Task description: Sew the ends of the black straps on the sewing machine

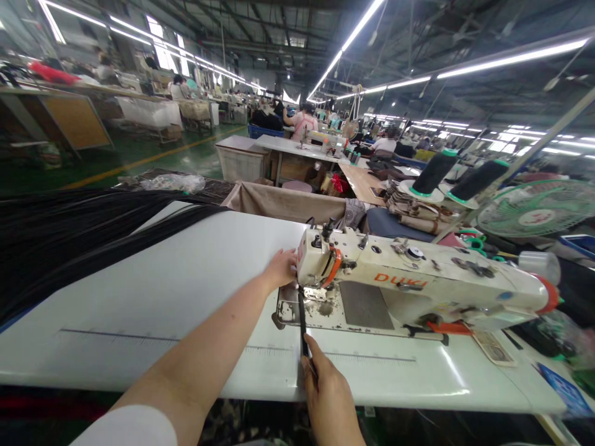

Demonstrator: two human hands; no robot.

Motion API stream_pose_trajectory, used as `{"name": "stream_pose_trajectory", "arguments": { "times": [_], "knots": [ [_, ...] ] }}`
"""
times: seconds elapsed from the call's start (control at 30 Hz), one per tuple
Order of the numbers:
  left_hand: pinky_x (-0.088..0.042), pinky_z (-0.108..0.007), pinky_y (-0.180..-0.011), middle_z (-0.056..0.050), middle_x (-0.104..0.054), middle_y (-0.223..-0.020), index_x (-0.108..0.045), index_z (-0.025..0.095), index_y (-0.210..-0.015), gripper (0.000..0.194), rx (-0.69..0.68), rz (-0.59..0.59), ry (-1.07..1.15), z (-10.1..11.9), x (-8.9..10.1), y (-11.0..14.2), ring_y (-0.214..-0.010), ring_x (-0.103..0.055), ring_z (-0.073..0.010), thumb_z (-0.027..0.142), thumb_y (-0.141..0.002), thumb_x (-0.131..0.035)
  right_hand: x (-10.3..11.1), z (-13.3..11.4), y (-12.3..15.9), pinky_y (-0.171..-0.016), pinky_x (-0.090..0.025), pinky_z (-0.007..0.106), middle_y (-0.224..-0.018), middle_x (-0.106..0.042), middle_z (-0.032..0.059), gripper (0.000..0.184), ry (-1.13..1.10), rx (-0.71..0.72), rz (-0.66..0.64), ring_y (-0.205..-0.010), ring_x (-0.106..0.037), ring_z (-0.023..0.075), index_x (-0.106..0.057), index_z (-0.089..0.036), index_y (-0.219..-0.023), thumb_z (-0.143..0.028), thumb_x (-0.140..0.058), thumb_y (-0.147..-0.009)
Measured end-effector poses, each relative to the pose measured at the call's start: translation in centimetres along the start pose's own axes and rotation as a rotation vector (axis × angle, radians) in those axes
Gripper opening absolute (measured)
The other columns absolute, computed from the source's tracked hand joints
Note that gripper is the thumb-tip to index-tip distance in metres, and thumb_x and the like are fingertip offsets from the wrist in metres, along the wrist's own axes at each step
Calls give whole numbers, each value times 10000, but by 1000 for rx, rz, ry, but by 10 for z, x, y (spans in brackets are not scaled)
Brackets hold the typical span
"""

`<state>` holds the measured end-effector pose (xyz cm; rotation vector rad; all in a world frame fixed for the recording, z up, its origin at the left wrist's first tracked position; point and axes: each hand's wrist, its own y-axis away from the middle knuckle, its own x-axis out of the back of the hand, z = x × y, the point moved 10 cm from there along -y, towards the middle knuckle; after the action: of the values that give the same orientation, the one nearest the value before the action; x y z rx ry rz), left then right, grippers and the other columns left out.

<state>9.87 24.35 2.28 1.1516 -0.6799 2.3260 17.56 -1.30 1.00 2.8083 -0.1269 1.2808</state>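
Pinched between the thumb and forefinger of my right hand (328,393), a narrow, flat black strip (303,319) runs across the glossy white tabletop (223,266) to beneath the head of the off-white sewing machine with orange trim (402,266). I have the left hand (280,268) at the head's far left side; its fingertips are partly hidden, so I cannot tell whether they grip anything. Long black strands (69,241) drape over the tabletop's left end.
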Motion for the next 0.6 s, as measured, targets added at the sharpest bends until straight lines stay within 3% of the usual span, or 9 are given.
{"name": "stream_pose_trajectory", "arguments": {
  "times": [0.23, 0.4, 0.6],
  "knots": [
    [-173, -585, -1268, -129, -694, -1368, -787, 195, -1085, 274, 99, 65, 102, -9, 5, -1, -1367, -551, -347, 147, -841, -671, 1, -3, -5, -970, -579, 417, -1291, -742, 159, 511, 14, -41, -19, -1149, -739, 321, -572, -132, -1490, -290, -381, -1043],
    [-181, -602, -1269, -123, -718, -1321, -775, 222, -1144, 346, 106, 96, 168, -10, 7, -2, -1326, -586, -326, 130, -832, -655, 4, -8, -7, -977, -580, 399, -1287, -745, 157, 492, 14, -38, 5, -1150, -741, 313, -593, -140, -1474, -265, -416, -1032],
    [-197, -585, -1265, -116, -749, -1234, -797, 224, -1073, 300, 129, 135, 233, -12, 10, 1, -1313, -590, -330, 133, -814, -677, 2, -7, -11, -991, -571, 393, -1285, -743, 172, 483, 7, -77, -8, -1158, -736, 311, -607, -132, -1459, -256, -434, -1025]
  ]
}}
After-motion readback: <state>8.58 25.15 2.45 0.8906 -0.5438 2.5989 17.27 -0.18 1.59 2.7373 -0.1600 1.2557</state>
